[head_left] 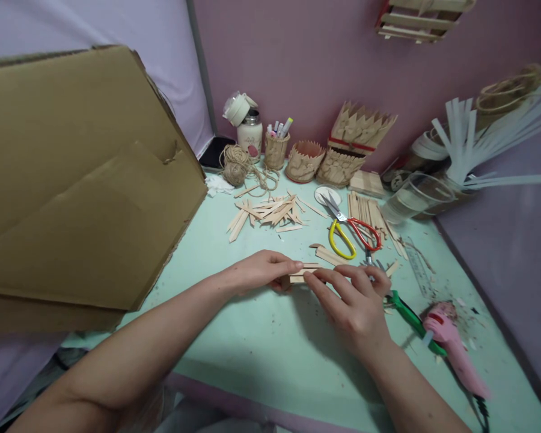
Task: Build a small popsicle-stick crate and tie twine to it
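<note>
Close to the middle of the table, my left hand (270, 269) is closed on the left end of a small piece made of flat wooden sticks (300, 278). The fingers of my right hand (354, 297) press on its right part, hiding much of it. Just beyond lie more flat wooden strips (331, 255) and scissors (342, 221) with one yellow and one red handle. Beside my right hand is a green-handled tool (408, 314), its head partly covered. A pink glue gun (455, 349) lies further right.
A large cardboard sheet (85, 180) stands at the left. Cut stick pieces (270, 213), a twine ball (235, 165), a pen cup (276, 150), stick-covered pots (304, 162) and a bottle (250, 135) line the back. Glue sticks (462, 138) and a clear plastic cup (417, 195) stand right.
</note>
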A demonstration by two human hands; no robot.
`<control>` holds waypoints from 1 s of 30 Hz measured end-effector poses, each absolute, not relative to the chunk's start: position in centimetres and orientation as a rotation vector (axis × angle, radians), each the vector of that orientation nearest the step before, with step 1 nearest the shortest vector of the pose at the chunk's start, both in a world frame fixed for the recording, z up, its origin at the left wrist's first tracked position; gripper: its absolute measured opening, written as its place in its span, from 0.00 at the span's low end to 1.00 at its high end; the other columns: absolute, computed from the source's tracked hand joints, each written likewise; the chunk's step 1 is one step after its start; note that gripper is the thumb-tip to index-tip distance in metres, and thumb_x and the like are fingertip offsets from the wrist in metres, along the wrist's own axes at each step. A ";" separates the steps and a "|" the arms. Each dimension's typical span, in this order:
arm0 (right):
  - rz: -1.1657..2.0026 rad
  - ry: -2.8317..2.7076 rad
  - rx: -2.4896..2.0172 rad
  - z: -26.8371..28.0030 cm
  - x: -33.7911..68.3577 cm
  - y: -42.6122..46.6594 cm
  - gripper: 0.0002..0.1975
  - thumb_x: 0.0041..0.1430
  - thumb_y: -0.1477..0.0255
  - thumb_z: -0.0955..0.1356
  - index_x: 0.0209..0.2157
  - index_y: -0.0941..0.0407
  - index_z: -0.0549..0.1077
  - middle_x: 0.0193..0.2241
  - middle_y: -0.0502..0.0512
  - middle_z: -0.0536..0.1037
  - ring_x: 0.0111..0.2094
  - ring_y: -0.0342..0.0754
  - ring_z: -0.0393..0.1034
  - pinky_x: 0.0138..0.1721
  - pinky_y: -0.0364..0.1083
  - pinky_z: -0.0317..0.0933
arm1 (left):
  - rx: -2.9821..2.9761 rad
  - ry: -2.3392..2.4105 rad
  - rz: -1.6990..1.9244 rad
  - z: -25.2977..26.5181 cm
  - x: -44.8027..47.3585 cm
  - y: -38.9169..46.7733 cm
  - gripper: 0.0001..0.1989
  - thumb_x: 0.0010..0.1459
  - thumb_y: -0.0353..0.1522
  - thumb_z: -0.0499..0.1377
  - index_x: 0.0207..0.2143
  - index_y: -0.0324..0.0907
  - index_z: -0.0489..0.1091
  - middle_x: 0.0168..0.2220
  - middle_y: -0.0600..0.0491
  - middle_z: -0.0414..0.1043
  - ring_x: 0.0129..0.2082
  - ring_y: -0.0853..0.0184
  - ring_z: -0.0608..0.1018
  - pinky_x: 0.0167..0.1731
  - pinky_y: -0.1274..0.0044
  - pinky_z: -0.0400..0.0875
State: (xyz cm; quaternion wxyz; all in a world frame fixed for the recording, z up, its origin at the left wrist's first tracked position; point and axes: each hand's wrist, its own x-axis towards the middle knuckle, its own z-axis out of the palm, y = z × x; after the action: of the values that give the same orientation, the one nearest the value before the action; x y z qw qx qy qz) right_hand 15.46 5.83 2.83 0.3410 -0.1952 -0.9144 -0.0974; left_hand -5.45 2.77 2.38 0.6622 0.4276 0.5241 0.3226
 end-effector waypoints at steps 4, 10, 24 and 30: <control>-0.260 -2.382 -0.510 2.7 15.5 5.9 0.12 0.61 0.79 0.68 0.45 0.54 0.75 0.36 0.51 0.83 0.38 0.49 0.69 0.45 0.55 0.50 | 0.959 1.191 0.729 2.6 -5.4 2.8 0.25 0.52 0.51 0.61 0.33 0.35 0.76 0.25 0.50 0.72 0.27 0.68 0.72 0.34 0.73 0.68; -0.254 -2.365 -0.542 2.9 15.4 5.6 0.13 0.60 0.77 0.70 0.46 0.52 0.75 0.36 0.51 0.83 0.39 0.49 0.70 0.45 0.54 0.51 | 0.944 1.193 0.735 2.7 -5.4 2.7 0.26 0.51 0.51 0.62 0.36 0.35 0.77 0.26 0.50 0.73 0.27 0.67 0.73 0.34 0.74 0.68; 0.089 -2.104 -0.734 3.2 17.4 6.8 0.10 0.57 0.73 0.72 0.42 0.52 0.75 0.37 0.54 0.80 0.40 0.51 0.72 0.44 0.53 0.55 | 0.885 1.121 0.893 2.8 -5.3 2.7 0.23 0.53 0.48 0.63 0.44 0.39 0.77 0.43 0.45 0.77 0.40 0.63 0.76 0.43 0.72 0.70; -0.152 -2.080 -0.663 2.6 16.9 6.1 0.11 0.56 0.77 0.73 0.39 0.50 0.76 0.35 0.51 0.82 0.37 0.49 0.70 0.44 0.53 0.53 | 0.909 1.130 0.936 2.3 -4.8 2.6 0.24 0.54 0.48 0.63 0.46 0.40 0.77 0.44 0.45 0.77 0.42 0.61 0.75 0.43 0.72 0.70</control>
State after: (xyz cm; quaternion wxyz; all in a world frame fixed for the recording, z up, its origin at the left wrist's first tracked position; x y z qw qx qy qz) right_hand 16.90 6.09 2.65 0.4590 -0.2692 -0.8444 -0.0616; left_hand -4.82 2.60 2.30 0.6501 0.4003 0.4973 0.4121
